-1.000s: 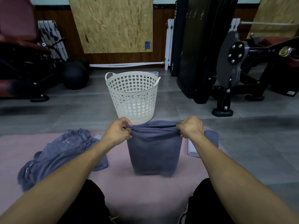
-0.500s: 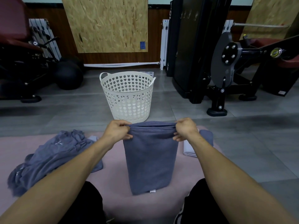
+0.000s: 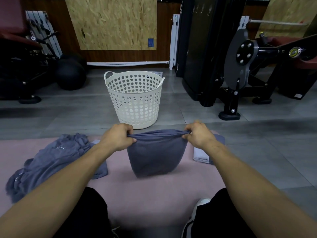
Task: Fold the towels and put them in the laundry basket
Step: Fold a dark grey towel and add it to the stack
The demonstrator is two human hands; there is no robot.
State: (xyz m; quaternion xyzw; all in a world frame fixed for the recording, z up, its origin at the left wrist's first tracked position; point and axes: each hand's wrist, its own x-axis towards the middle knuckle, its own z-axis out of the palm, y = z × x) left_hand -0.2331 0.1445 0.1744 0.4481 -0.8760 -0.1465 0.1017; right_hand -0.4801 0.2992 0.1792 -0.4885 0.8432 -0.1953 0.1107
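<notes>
Towel (image 3: 157,155), a thick grey-blue terry cloth folded over on itself, is hanging above the middle of the pink mat (image 3: 147,191), its top edge pulled taut between two hands and its rounded lower fold sagging just over the mat. Left hand (image 3: 118,137) is pinching one end of that edge with curled fingers; right hand (image 3: 199,134) is gripping the other end likewise. A person's black-clad legs and a white-soled shoe (image 3: 193,215) are showing at the mat's near edge. A crumpled heap of grey towels (image 3: 46,162) is lying near the mat's left edge, partly behind the left forearm. A folded stack (image 3: 202,154), white beneath grey, is sitting at the mat's right edge, partly hidden by the right forearm. Beyond the mat's far edge, a white plastic laundry basket (image 3: 135,100) pierced with heart-shaped holes is standing upright on grey floor tiles. Farther back, black gym machines (image 3: 240,66), a dark ball (image 3: 70,75) and a chipboard panel (image 3: 111,23) are lining the wall.
</notes>
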